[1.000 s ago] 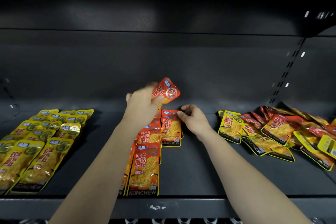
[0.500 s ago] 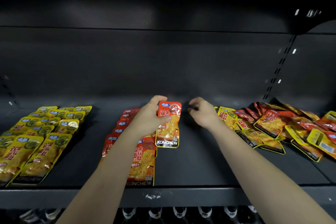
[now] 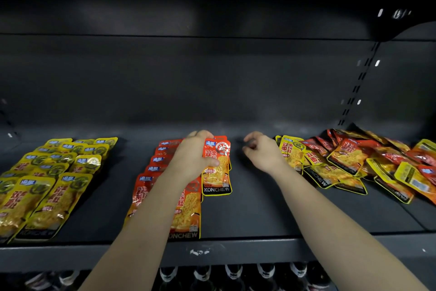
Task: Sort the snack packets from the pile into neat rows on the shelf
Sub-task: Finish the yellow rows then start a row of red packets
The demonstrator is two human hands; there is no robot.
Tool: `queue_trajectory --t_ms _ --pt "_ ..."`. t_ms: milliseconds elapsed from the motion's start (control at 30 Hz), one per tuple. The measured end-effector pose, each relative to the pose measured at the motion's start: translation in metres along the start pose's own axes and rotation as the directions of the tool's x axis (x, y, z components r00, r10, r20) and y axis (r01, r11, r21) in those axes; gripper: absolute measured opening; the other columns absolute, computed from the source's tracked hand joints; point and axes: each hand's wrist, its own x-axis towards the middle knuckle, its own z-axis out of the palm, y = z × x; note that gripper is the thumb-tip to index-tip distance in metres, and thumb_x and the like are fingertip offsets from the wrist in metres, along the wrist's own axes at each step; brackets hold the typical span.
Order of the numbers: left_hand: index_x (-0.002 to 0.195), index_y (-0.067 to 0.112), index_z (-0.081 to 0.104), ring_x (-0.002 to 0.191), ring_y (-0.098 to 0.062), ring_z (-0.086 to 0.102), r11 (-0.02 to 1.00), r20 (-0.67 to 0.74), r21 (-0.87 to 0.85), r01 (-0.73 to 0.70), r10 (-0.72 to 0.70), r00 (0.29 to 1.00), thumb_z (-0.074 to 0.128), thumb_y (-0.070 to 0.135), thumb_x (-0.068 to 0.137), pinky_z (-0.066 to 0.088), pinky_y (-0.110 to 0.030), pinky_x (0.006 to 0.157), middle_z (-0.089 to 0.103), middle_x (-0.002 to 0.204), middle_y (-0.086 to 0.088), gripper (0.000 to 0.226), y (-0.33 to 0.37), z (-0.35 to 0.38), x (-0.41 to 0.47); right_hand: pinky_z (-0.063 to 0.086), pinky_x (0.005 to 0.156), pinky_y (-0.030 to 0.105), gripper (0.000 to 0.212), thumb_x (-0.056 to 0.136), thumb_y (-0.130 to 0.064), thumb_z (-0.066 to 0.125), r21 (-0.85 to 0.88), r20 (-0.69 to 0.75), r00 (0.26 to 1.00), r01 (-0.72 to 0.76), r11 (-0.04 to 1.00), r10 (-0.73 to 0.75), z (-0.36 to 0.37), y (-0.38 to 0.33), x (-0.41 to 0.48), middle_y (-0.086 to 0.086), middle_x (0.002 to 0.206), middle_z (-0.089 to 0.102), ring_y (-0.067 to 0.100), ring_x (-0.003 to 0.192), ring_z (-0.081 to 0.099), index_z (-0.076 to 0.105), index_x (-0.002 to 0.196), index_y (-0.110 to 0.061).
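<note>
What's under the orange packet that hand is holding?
The left hand holds the orange packet over another orange packet, and only that one's top edge peeks out. The rest of it is covered, so I cannot tell whether more lie beneath. The dark shelf is below.

Dim, soft blur, edges warped

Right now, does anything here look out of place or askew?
Only the pile at right: red and yellow packets mixed, tilted and overlapping. The yellow rows and red rows lie straight; the left hand holds a packet.
</note>
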Motion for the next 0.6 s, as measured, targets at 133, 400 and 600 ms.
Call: queue_trajectory --t_ms 133,400,600 --pt "0.128 0.027 0.048 0.114 -0.021 0.053 0.989 -0.013 0.151 -0.005 0.007 1.000 0.081 0.034 0.074 0.037 -0.044 0.105 0.051 0.124 0.004 0.064 0.000 0.004 0.001 0.037 0.075 0.019 0.022 0.089 -0.017 0.062 0.000 0.000 1.000 -0.003 1.000 0.003 0.001 0.002 0.000 0.005 0.102 0.068 0.023 0.098 0.061 0.060 0.111 -0.014" --pt "0.125 0.027 0.049 0.125 -0.019 0.042 0.952 -0.033 0.305 -0.024 0.036 0.999 0.079 0.041 0.073 0.028 -0.038 0.103 0.047 0.126 0.003 0.061 0.001 0.007 0.003 0.043 0.081 0.024 0.022 0.090 -0.017 0.060 -0.027 0.002 1.000 0.028 0.999 -0.028 0.002 0.002 -0.002 0.004 0.098 0.067 0.023 0.097 0.062 0.060 0.111 -0.013" --pt "0.121 0.030 0.049 0.123 -0.018 0.042 0.921 -0.034 0.384 -0.068 0.087 0.996 0.076 0.041 0.076 0.025 -0.036 0.099 0.047 0.124 0.005 0.054 0.007 0.005 0.006 0.039 0.075 0.022 0.019 0.088 -0.016 0.061 -0.043 -0.041 0.994 0.103 0.994 -0.105 -0.008 -0.003 0.002 -0.002 0.087 0.058 0.020 0.090 0.057 0.061 0.107 -0.015"
